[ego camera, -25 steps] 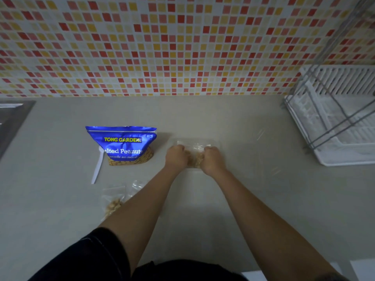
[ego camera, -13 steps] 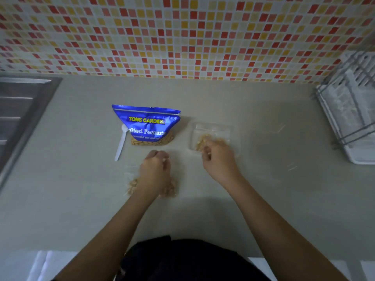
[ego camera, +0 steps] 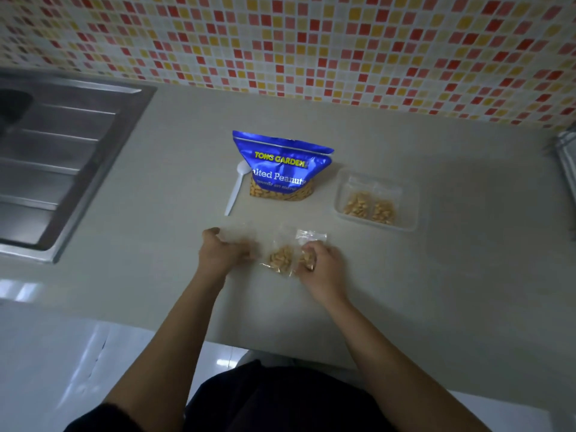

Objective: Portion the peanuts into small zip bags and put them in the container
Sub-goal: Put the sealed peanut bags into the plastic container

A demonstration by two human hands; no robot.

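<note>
A blue peanut bag (ego camera: 282,165) stands on the counter, with a white plastic spoon (ego camera: 236,188) lying to its left. To the right, a clear plastic container (ego camera: 408,207) holds two small zip bags of peanuts (ego camera: 369,207). In front of the blue bag, several small zip bags lie close together. My left hand (ego camera: 221,254) grips a clear zip bag (ego camera: 238,236) at the left of the group. My right hand (ego camera: 324,268) grips a filled zip bag (ego camera: 308,255) at the right. Between my hands lies another filled zip bag (ego camera: 280,258).
A steel sink with a ribbed drainboard (ego camera: 62,157) fills the left side. The edge of a white dish rack (ego camera: 565,157) shows at the far right. A mosaic tile wall (ego camera: 311,42) backs the counter. The counter's front edge runs under my forearms.
Both hands left the container, where they had set a bag of peanuts, and came back toward me to the small bags in front of the blue bag. The camera shifted right.
</note>
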